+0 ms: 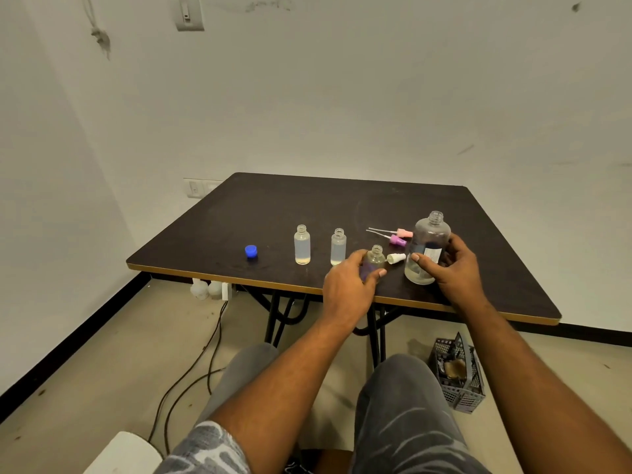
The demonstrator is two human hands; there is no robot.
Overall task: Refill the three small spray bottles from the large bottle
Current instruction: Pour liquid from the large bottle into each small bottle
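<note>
Big bottle (pixel 429 241) upright at the table's (pixel 273 206) front, uncapped, just a shallow clear pool in its base, and the right hand (pixel 455 271) is wrapped round it. The left hand (pixel 347 287) grasps the near bottle (pixel 375 260), neck open, contents hard to tell. To its left stand the middle bottle (pixel 338 247) and the far bottle (pixel 302 244), both uncapped, a thin yellowish layer in each.

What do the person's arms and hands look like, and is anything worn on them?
Nothing is worn on them, as far as the picture shows. The left arm and the right arm are bare up to the picture's edge, with no sleeve in view. The left hand and the right hand have no gloves, and no watch, band or ring shows.
</note>
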